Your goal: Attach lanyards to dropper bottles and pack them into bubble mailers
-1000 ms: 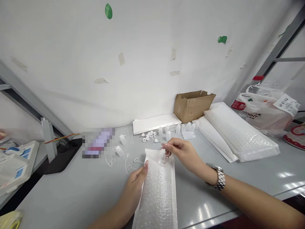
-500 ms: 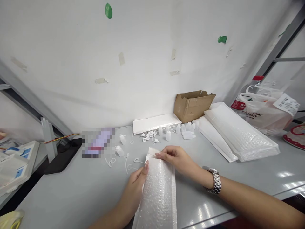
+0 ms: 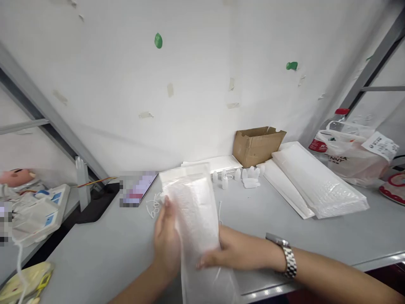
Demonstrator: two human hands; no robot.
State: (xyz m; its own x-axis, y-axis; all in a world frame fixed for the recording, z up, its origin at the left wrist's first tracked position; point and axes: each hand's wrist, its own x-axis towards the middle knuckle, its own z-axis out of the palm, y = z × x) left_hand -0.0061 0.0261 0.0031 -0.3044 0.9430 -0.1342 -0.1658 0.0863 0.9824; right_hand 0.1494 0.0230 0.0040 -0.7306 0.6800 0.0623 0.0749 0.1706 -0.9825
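A white padded bubble envelope (image 3: 193,202) is held up at the lower middle, tilted, its top end over the table's far part. My left hand (image 3: 167,240) grips its left edge, thumb on the near face. At its right edge my right hand (image 3: 228,251) holds it, thumb across the front; this hand is slightly blurred and wears a metal watch. Small white bottles (image 3: 225,182) stand beyond it, and coiled white loops (image 3: 153,205) lie to its left.
An open cardboard box (image 3: 259,147) sits by the wall. More padded envelopes (image 3: 319,181) are stacked right of it, beside a plastic bag (image 3: 351,160) and a red-capped bottle. A phone-like purple item (image 3: 141,188) and a white device (image 3: 50,215) are at left.
The envelope has been raised and its top now covers part of the small items. My right hand has moved from the top end down to the right edge. The view has shifted slightly.
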